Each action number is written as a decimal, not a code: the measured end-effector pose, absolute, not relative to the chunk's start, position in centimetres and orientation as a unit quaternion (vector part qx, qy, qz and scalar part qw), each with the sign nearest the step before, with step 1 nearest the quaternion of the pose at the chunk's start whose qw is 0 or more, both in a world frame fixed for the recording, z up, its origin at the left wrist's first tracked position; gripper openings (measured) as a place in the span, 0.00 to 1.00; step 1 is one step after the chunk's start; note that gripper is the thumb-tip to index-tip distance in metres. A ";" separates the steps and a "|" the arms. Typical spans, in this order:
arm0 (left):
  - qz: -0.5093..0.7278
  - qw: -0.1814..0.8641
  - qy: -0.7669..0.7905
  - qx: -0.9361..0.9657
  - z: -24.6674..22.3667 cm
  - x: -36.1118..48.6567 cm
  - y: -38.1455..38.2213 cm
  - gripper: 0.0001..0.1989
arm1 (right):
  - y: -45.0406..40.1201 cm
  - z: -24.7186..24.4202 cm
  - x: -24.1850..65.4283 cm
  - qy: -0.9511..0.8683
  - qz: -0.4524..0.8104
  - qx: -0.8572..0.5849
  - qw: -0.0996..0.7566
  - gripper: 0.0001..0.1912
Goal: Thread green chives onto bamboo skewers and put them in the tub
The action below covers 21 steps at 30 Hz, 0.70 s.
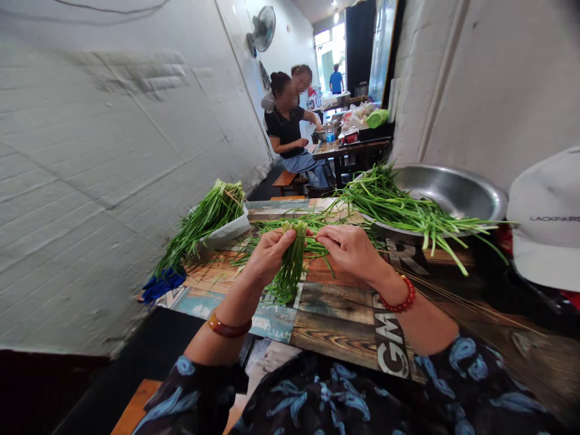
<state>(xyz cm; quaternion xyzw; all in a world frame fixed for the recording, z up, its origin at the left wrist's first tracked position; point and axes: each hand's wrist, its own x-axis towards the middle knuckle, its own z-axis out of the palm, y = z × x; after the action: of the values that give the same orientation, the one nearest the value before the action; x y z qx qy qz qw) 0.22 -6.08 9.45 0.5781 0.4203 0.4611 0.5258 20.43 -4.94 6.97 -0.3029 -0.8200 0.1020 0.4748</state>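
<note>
My left hand (270, 254) is closed around a bunch of green stalks (292, 266), its pale cut ends up and the leaves hanging down over the table. Just right of the bunch, my right hand (347, 248) is pinched near the stalk ends; what its fingertips hold is too small to make out. Loose green stalks (319, 244) lie on the table behind and beneath both hands. At the left, a thick pile of stalks (211, 211) rests on a white container (229, 231). More long stalks (385, 199) lie over the left side of a metal basin (453, 190).
The patterned wooden table (335, 308) spreads below my hands. A blue cloth (163, 284) sits at its left corner, a white cap (544, 223) at the right. Thin sticks (453, 296) lie right of my right forearm. Two people work at a farther table (357, 147).
</note>
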 end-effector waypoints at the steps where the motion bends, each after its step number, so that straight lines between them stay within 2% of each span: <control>1: 0.461 0.527 0.419 0.578 9.5 0.3 -6.1 0.26 | -5.0 6.9 20.4 -0.819 0.103 -0.304 0.476 0.10; 14: 0.442 0.532 0.437 0.576 8.0 0.9 -6.0 0.27 | -4.9 6.8 19.7 -0.818 0.128 -0.302 0.473 0.12; 17: 0.439 0.510 0.429 0.603 8.3 0.7 -5.9 0.23 | -4.8 7.0 19.6 -0.805 0.148 -0.304 0.487 0.12; 21: 0.363 0.507 0.430 0.653 9.6 -0.6 -6.2 0.20 | -4.8 7.1 19.6 -0.768 0.205 -0.326 0.512 0.10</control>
<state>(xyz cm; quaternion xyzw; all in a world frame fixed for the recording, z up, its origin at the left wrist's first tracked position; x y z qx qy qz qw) -0.57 -6.25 9.57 0.6532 0.4300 0.3630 0.5067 19.63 -4.84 7.15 -0.3259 -0.7680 0.2049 0.5118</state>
